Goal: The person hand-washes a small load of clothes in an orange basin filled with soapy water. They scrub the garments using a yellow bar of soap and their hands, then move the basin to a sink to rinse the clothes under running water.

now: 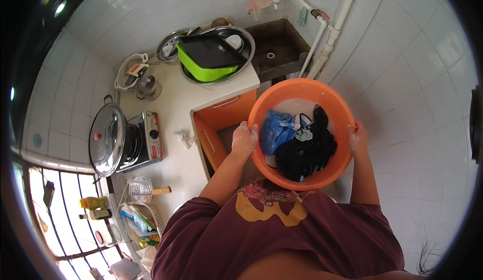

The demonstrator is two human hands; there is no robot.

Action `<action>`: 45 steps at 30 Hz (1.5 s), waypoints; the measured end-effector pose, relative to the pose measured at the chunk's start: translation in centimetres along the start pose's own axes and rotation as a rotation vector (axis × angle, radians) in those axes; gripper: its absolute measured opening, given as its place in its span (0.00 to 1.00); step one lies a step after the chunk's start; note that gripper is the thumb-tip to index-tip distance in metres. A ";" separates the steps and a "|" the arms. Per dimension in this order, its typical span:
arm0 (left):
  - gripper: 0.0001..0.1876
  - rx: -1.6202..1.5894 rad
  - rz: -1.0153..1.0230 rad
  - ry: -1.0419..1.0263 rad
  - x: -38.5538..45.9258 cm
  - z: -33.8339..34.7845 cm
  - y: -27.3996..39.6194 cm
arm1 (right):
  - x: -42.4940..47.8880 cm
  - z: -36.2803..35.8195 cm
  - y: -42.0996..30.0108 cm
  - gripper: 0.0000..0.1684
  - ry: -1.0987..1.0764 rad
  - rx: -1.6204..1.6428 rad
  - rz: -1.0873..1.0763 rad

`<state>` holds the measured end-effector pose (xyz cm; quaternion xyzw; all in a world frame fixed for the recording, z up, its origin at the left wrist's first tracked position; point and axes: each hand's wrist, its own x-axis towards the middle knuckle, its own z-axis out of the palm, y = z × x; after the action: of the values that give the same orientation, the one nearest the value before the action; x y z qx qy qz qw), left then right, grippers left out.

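Note:
An orange plastic basin [302, 185] is held up in front of my body, between my two hands. My left hand [245, 138], with suds on it, grips the basin's left rim. On the opposite side my right hand [357, 138], also sudsy, is closed on the right rim. Inside lie wet clothes: a blue garment [277, 130] on the left, black clothes [303, 153] at the centre and right, and a small pale green cloth [303, 134] on top. Whitish, soapy water [294, 106] shows near the far wall of the basin.
Beyond the basin is a dark stone sink [279, 49], with white pipes [332, 40] at its right. The counter [177, 102] on the left holds a metal basin with a green tub [207, 72], and a portable gas stove [151, 136]. Orange cabinets [234, 108] stand below; a tiled wall is at right.

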<state>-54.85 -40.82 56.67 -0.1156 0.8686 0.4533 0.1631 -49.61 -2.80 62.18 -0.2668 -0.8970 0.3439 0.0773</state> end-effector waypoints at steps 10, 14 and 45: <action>0.26 0.148 -0.149 0.051 12.5 5.5 4.2 | 18.6 8.3 1.0 0.21 -0.085 -0.079 -0.139; 0.28 0.149 -0.283 0.100 16.6 7.7 4.7 | 27.4 12.8 -0.5 0.21 -0.138 -0.147 -0.215; 0.45 0.067 -0.428 -0.177 45.6 21.0 1.0 | 62.4 46.8 -4.2 0.29 -0.343 -0.332 -0.244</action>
<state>-93.44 -25.35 28.43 -0.2515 0.8212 0.3875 0.3349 -119.26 0.81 26.99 -0.1037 -0.9666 0.2203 -0.0797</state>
